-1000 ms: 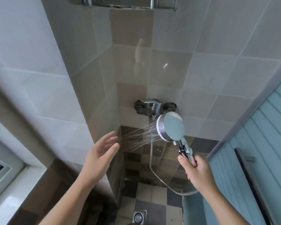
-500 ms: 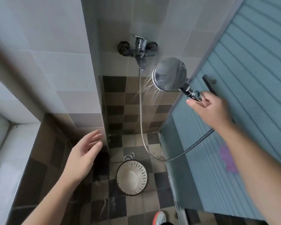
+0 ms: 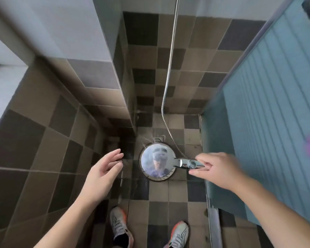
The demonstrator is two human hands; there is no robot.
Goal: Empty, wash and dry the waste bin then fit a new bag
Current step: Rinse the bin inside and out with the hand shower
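- Waste bin [image 3: 151, 177]: you see only a thin pale arc of rim on the floor, at the lower left edge of the shower head; the rest is covered by the head held above it; its inside is hidden.
- Shower head [image 3: 157, 161]: round, chrome, mirror-bright back turned up to you, carrying a blurred reflection; the spray face is hidden beneath; faint streaks of water show past its upper left edge.
- Handle [image 3: 188, 162]: short chrome stem with a round button; its far end disappears under your fingers.
- Right hand [image 3: 220, 170]: reaching in from the right, forearm cut off by the lower edge; fingers and thumb closed around the handle; motion-blurred.
- Left hand [image 3: 104, 173]: empty, palm turned inward, fingers loosely spread and slightly curled; hovering left of the shower head, apart from it.
- Hose [image 3: 168, 72]: ribbed metal, hanging from beyond the top edge, curving down to the handle.
- Floor [image 3: 175, 194]: small square tiles, chequered grey and brown, looking wet.
- Door [image 3: 268, 122]: blue-green, ribbed with vertical slats, on your right; a blurred purple patch at the edge cannot be identified.
- Shoes [image 3: 120, 228]: pale with orange heels, partly cut off at the bottom.
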